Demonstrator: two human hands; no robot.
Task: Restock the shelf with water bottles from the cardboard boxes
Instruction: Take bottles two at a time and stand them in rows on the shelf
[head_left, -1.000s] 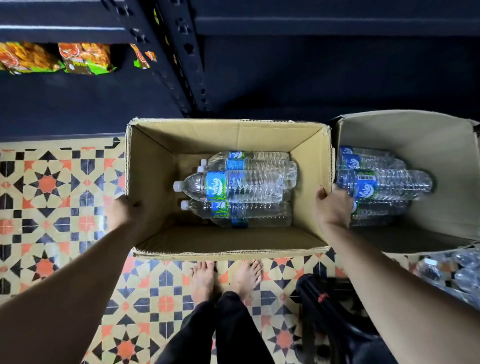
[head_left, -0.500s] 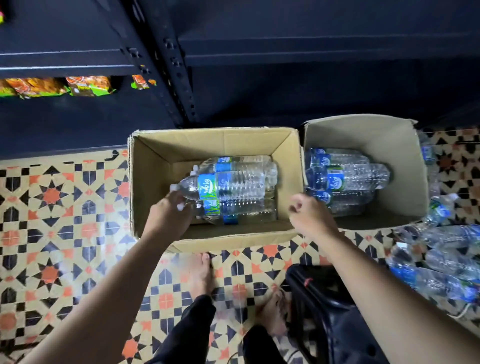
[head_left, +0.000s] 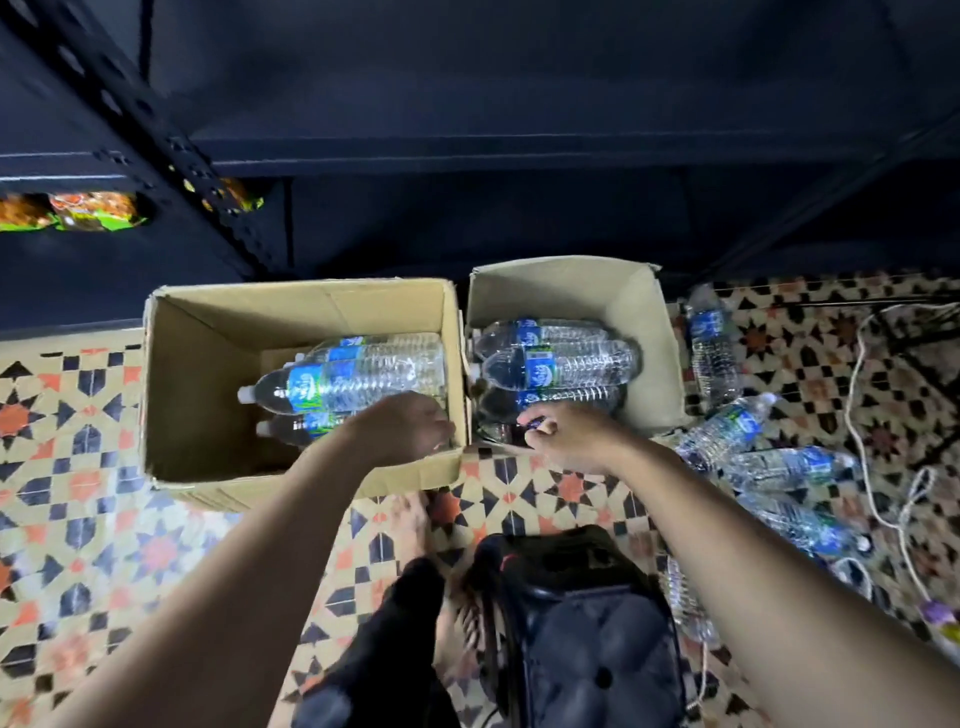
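Cardboard box (head_left: 197, 395) on the left held stacked water bottles (head_left: 363, 374); my left hand (head_left: 410, 431) reached among them, grip hidden, so I could not tell. My right hand (head_left: 566, 436) pinched a bottle (head_left: 550, 400) in the right box (head_left: 644, 322). Slick plastic might slip, toppling the pile.

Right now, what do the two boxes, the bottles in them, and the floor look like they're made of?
Left box and right box: brown corrugated cardboard, matte, going by the creased flaps and raw edges. Bottles: clear, ribbed, glossy, probably thin plastic, with white caps and blue-green printed labels. Floor: likely patterned tile, since faint grid joints show; whether ceramic or cement I cannot tell.
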